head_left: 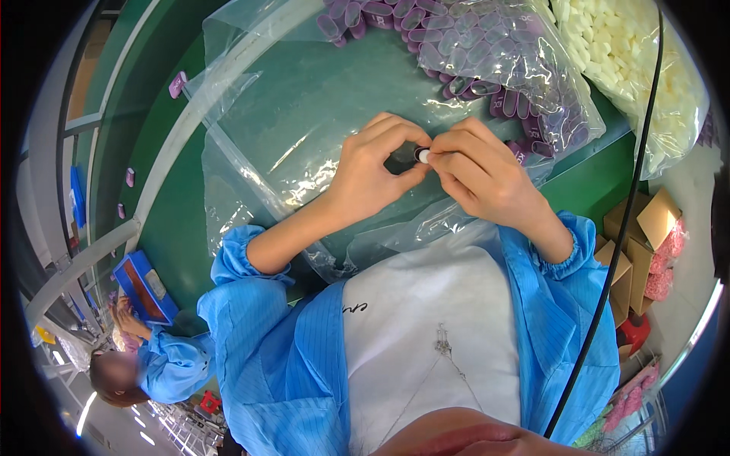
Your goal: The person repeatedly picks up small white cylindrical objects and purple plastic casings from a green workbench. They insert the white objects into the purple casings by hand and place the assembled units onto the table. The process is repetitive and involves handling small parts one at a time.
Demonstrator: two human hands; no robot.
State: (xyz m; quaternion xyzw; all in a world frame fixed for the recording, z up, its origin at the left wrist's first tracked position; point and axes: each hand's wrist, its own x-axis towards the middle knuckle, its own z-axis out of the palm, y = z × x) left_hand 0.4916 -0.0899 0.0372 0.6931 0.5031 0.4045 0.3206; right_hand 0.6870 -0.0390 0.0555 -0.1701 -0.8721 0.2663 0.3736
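Over the clear plastic sheet (pixel 281 125), my two hands meet in front of me. My left hand (pixel 376 161) is closed in a pinch, thumb and forefinger curled round a small dark piece (pixel 417 153). It looks like one of the purple oval shells, but mostly fingers cover it. My right hand (pixel 480 169) pinches a small white piece (pixel 424 156) against it with its fingertips. Just beyond lies a heap of purple oval shells (pixel 475 53), partly inside the clear bag. Their open oval ends show, and a few lie close to my right hand.
A clear bag of pale yellow pieces (pixel 608 45) stands at the far right. A black cable (pixel 636 175) hangs down the right side. Cardboard boxes (pixel 637 254) stand at the right. At left, a person in blue (pixel 179 365) sits by a blue tray (pixel 144 287); loose purple pieces (pixel 178 84) lie along the bench.
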